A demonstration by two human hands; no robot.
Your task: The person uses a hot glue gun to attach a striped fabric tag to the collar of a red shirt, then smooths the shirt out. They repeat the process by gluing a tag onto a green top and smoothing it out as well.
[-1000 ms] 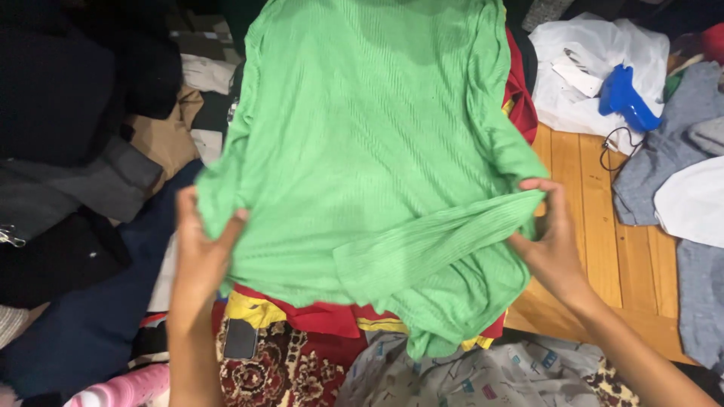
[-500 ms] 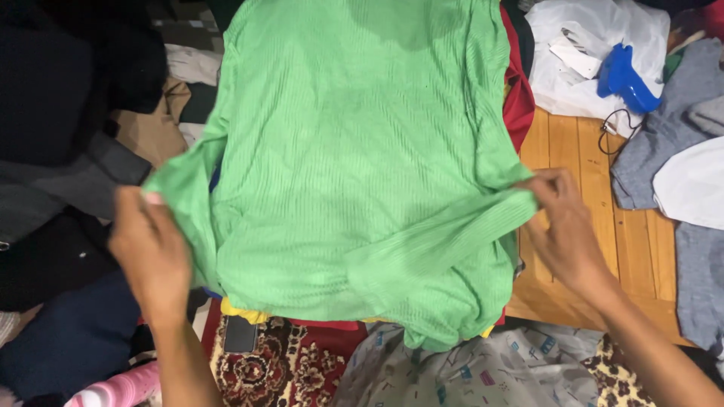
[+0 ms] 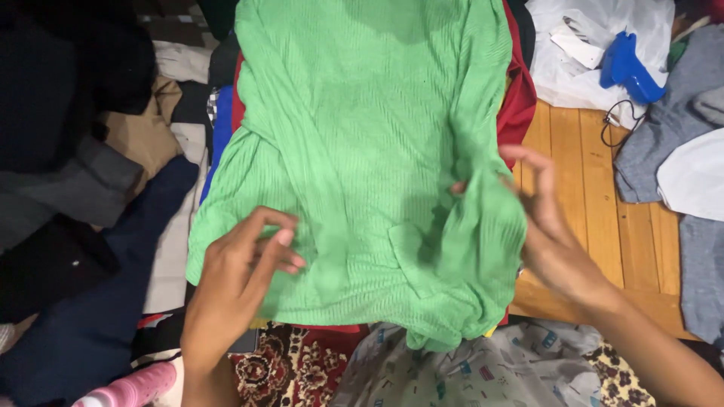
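A green ribbed long-sleeved top point(image 3: 362, 151) lies spread out on a pile of clothes, its lower hem toward me and one sleeve bunched at the lower right. My left hand point(image 3: 237, 279) hovers over the lower left part of the top, fingers loosely apart, holding nothing. My right hand point(image 3: 547, 218) is at the top's right edge, its fingers pinching the bunched green fabric there.
A red garment point(image 3: 520, 98) shows under the green top. Dark clothes point(image 3: 68, 188) are heaped at the left. Right of the pile is a wooden board floor point(image 3: 581, 188) with a white plastic bag point(image 3: 581, 45), a blue object point(image 3: 626, 68) and grey clothing point(image 3: 671, 128). Patterned cloth point(image 3: 452, 369) lies near me.
My left hand let go of the top's left edge and moved inward over the fabric. The folded-over sleeve now lies bunched at the right, where my right hand still grips.
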